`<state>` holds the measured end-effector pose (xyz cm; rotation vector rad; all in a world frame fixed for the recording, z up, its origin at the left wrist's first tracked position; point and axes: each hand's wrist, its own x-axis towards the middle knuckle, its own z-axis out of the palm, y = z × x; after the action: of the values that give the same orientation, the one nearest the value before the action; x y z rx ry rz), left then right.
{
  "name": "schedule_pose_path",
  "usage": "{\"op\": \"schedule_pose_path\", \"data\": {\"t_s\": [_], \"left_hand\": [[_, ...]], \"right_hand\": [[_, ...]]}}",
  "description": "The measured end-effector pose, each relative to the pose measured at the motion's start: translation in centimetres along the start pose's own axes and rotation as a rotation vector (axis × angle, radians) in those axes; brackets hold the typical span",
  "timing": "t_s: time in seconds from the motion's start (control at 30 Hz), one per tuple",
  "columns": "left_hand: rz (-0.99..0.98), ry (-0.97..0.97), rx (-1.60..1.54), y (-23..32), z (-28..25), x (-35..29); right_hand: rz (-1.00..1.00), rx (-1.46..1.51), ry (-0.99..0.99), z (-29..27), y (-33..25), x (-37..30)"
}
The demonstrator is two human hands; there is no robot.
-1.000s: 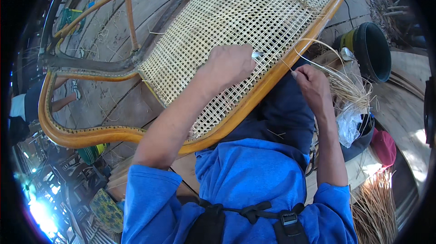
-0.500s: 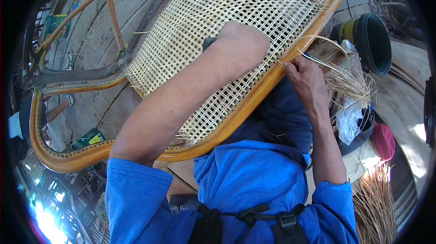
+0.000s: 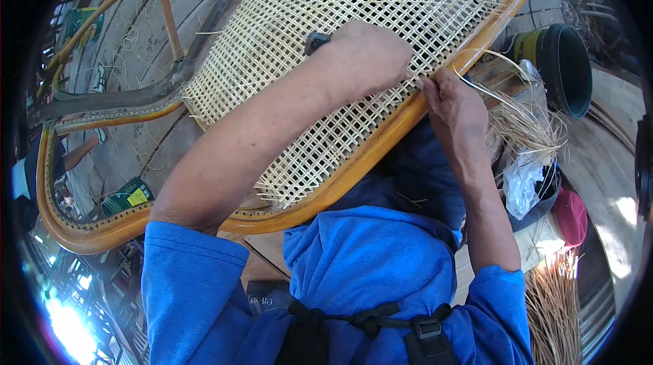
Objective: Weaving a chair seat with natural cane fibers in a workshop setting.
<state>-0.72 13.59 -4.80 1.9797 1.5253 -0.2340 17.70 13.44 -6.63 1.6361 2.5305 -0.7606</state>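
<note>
Pale woven cane mesh (image 3: 320, 141) fills a varnished rattan chair frame (image 3: 381, 146), which slants across my lap. My left hand (image 3: 373, 56) is closed in a fist over the mesh near the right rail. From the fist juts the dark blunt end of a tool (image 3: 316, 42); its other end is hidden by the hand. My right hand (image 3: 457, 103) is closed at the outer edge of the rail, its fingertips pinching a thin cane strand (image 3: 500, 56) that loops off to the right. Both hands' fingertips are close together at the mesh's edge.
Loose cane strands (image 3: 527, 127) lie over plastic wrapping (image 3: 522, 185) at the right. Beyond them are a dark bucket (image 3: 568, 69), a maroon cloth item (image 3: 570, 217) and a bundle of cane (image 3: 554, 304). Left is a green container (image 3: 126, 195); another person's arm or leg (image 3: 83, 151) shows there.
My left fist has shifted slightly right and down toward the rail, showing more of the tool's dark end. The right fingertips have come close to it. The view has shifted a little.
</note>
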Motion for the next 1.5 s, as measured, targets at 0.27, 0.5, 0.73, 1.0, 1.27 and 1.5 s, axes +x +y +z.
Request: {"op": "schedule_pose_path", "data": {"t_s": [0.27,0.5,0.73,1.0,1.27,1.5], "left_hand": [[-0.211,-0.056,0.047,-4.2,-4.3,-5.6],[-0.075,0.089,0.006,-1.9,-1.8,-4.7],[0.037,0.09,0.116,-1.3,-0.3,-2.0],[0.108,0.002,0.126,-0.8,-1.5,-1.3],[0.234,0.141,0.06,-1.6,0.9,-0.5],[0.138,0.203,-0.02,-2.2,2.1,-1.4]], "right_hand": [[-0.163,0.532,0.12,-3.8,-3.9,0.9],[0.021,0.371,-0.036,-0.6,-2.9,0.1],[-0.197,0.251,0.135,0.6,-1.8,-0.8],[-0.054,0.392,0.039,0.2,-1.7,-0.8],[-0.054,0.292,-0.001,-0.3,-2.0,-0.5],[-0.199,0.032,0.136,1.2,-2.7,0.4]]}}
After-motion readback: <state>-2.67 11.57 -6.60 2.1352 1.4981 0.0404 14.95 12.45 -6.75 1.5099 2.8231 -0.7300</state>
